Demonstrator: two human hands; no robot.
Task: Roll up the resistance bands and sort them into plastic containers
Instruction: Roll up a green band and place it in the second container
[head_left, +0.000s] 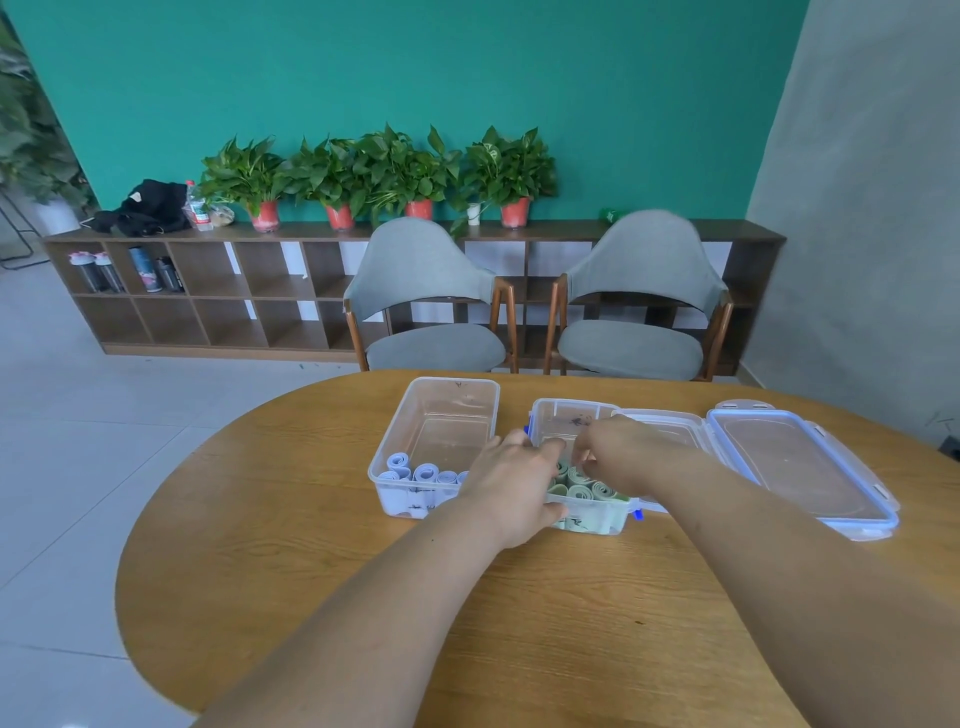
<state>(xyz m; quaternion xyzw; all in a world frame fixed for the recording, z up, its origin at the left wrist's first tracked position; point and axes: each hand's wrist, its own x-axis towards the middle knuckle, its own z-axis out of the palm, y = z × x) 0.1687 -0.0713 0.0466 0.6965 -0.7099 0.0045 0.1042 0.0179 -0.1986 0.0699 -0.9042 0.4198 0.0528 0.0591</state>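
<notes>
**Both hands at the container of green rolls**

Set side by side on the oval wooden table (571, 623), toward its far edge: a left clear plastic container (441, 415) and a right clear plastic container with blue clips (566, 415).

In the near end of the left one, a row of pale blue rolled bands (423, 474), standing on end. In the near end of the right one, green rolled bands (584, 488), also on end and packed close together.

Gripped at its near left corner by the left hand (514, 483), the right container: thumb against the outside of the near wall, fingers over the rim.

Reached into from above by the right hand (618, 447), fingers curled down onto the green rolls. Cannot tell whether pinching one or only touching.

Just right of that container, lying flat, a small clear plastic lid (670, 434). Further right, also flat, a larger clear plastic lid with a blue rim (800, 467).

Beyond the table's far edge, two grey upholstered chairs (431, 312). Behind them, along a teal wall, a low dark wooden shelf unit (208, 312) topped with leafy potted plants (405, 171).
</notes>
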